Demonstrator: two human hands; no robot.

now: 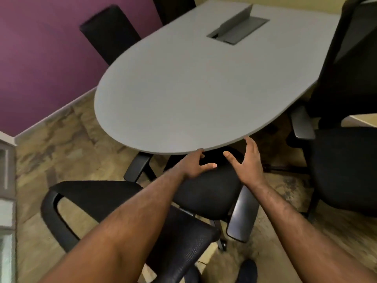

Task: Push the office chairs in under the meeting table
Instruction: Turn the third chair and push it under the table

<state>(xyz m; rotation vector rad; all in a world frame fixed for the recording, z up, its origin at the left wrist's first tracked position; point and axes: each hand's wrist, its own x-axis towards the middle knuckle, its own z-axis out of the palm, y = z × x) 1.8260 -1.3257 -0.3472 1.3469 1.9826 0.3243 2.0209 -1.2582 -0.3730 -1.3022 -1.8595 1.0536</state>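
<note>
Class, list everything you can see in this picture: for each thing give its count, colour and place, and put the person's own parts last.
Grey oval meeting table: one, centre.
Grey cable hatch: one, in the tabletop, lid raised.
Black mesh office chairs: four; nearest at the table's near end, one right, two along the purple wall.
Purple wall: left.
Patterned tan carpet: floor.
Dark shoe: bottom edge.
Left hand: on the nearest chair's seat.
Right hand: open, above the seat.

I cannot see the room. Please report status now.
Left hand resting on near chair seat, right hand open above it. Seat partly under table. Nothing blocking.
</note>
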